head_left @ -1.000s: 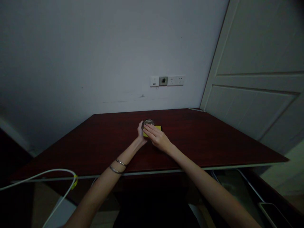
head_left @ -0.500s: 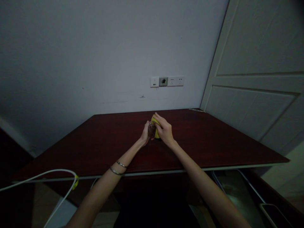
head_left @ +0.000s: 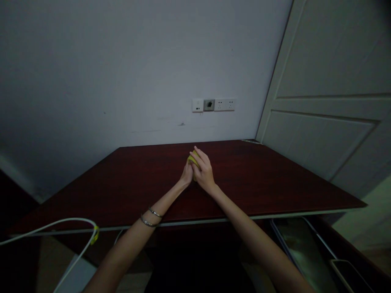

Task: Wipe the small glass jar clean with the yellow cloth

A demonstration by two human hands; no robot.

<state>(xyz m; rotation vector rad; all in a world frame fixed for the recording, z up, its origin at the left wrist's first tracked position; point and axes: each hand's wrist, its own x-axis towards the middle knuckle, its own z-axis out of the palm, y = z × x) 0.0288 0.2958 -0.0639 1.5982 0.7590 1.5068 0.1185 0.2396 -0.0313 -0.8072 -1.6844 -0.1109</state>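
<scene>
I'm watching the right hand (head_left: 205, 171) grasping a yellow pad (head_left: 191, 158) above the tabletop (head_left: 146, 175), pressing it against the left hand (head_left: 186, 175), which is bracing at 8 o'clock, seemingly for steadiness; whether that hand is gripping anything, I cannot tell. Open tabletop is spreading toward 9 and 3 o'clock, its near edge (head_left: 195, 222) running along 6.

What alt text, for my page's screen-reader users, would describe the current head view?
A person's right hand clasps a yellow item against the left hand over a dark red tabletop. What the left hand holds is hidden. Behind, white sockets sit on a pale wall.
</scene>
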